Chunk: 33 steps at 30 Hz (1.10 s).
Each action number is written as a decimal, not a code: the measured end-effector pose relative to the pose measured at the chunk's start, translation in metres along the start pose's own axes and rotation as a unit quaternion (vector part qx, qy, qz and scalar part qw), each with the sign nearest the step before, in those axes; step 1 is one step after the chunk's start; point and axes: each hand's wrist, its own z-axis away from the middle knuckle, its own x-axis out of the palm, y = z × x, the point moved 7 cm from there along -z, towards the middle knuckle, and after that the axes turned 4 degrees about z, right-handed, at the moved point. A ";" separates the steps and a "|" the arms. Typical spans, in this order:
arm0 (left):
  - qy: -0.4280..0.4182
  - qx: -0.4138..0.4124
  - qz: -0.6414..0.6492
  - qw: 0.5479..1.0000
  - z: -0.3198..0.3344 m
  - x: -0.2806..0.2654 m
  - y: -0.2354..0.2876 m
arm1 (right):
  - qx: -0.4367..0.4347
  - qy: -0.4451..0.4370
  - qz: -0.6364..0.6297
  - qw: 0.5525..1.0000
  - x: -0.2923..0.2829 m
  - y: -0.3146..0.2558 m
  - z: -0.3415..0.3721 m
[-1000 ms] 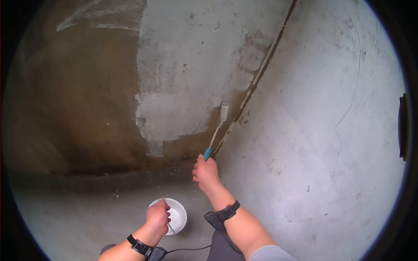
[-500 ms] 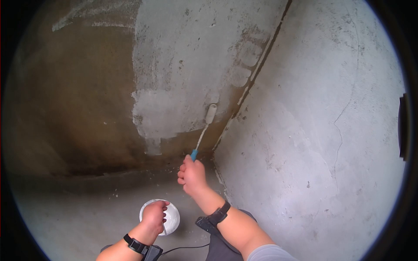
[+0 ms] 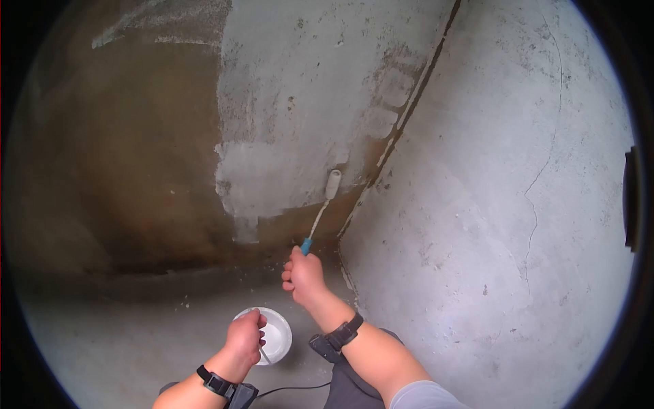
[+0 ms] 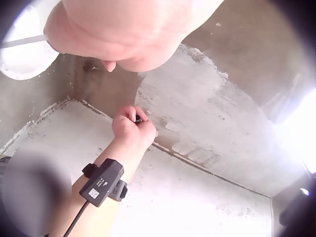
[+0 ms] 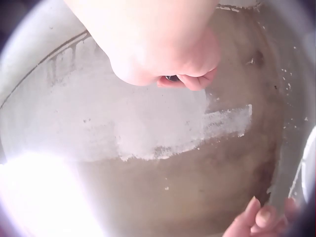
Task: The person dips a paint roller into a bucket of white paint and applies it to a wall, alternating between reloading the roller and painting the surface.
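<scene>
My right hand grips the blue handle of a small paint roller. Its white sleeve lies against the wall, over the lower right part of a pale painted patch. In the right wrist view, the end of the handle shows as a dark spot in the curled fingers, and the roller head is hidden behind the hand. Low in front of me, my left hand holds the thin pale handle of a white bucket. White paint shows inside the bucket.
Bare brown wall spreads left of the painted patch, with a brown strip below it. A dark corner line divides it from the grey-white wall on the right. White specks dot the grey floor. A cable runs between the wrist cameras.
The roller has moved left from near the corner onto the painted patch. White now covers brown wall beside its former place. My left hand still holds the bucket.
</scene>
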 end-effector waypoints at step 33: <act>0.001 0.082 0.000 0.997 -0.008 -0.016 0.032 | 0.054 0.043 0.018 0.997 -0.018 0.023 -0.009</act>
